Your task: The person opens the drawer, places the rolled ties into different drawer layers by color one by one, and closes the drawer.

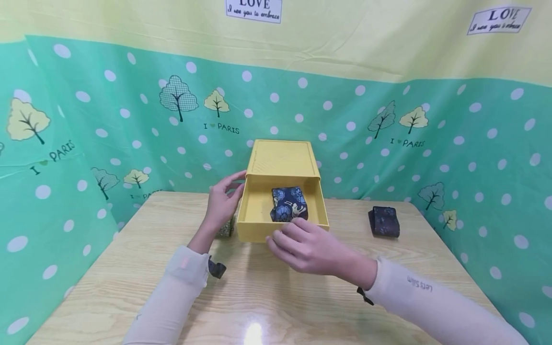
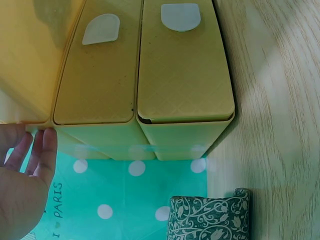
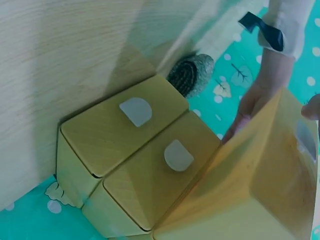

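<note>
A yellow drawer box [image 1: 282, 158] stands on the table, its top drawer [image 1: 254, 201] pulled out. Inside that drawer lies a folded navy cloth [image 1: 290, 203] with blue and cream figures. My right hand [image 1: 302, 247] is at the drawer's front panel, fingers curled at its upper edge; a fingertip [image 3: 311, 109] shows near the pale handle [image 3: 305, 140]. The left hand [image 1: 224, 201] rests its nearly straight fingers against the box's left side. Close below it sits a rolled grey-green cloth with pale floral scrolls [image 2: 210, 220], partly hidden by the box in the head view.
A dark folded cloth [image 1: 385, 222] lies on the table to the right. Two lower drawers are closed, a middle one [image 2: 97, 80] and a bottom one [image 2: 185, 75], each with a pale handle. A green dotted curtain [image 1: 276, 105] hangs behind the wooden table [image 1: 241, 297].
</note>
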Demonstrator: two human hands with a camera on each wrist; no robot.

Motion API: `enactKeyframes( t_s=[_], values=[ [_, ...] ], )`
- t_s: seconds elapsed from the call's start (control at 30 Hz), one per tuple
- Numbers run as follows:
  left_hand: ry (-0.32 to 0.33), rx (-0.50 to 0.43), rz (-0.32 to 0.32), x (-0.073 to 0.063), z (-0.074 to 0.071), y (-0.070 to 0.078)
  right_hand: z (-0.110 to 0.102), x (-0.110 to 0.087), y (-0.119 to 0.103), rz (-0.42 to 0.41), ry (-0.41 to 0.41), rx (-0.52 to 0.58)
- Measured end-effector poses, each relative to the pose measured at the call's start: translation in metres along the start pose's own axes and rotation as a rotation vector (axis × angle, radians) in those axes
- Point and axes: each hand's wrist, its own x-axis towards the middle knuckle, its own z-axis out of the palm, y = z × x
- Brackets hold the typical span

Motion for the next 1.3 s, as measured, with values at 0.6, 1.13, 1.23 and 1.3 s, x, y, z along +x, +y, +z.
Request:
enactKeyframes(
  t_s=[0.6,1.13,1.23,1.3],
  values=[
    [0.003,0.003,-0.004,0.0,0.001,0.0,0.001,-0.009,-0.01,0.071,-0.016,-0.021],
    [0.01,0.008,0.0,0.0,0.001,0.0,0.001,-0.01,-0.005,0.062,-0.033,-0.062],
    [0.01,0.011,-0.008,0.0,0.001,0.001,0.001,-0.01,-0.005,0.065,-0.032,-0.063],
    [0.008,0.013,-0.013,0.0,0.001,0.001,0.001,-0.011,-0.004,0.067,-0.032,-0.064]
  ],
)
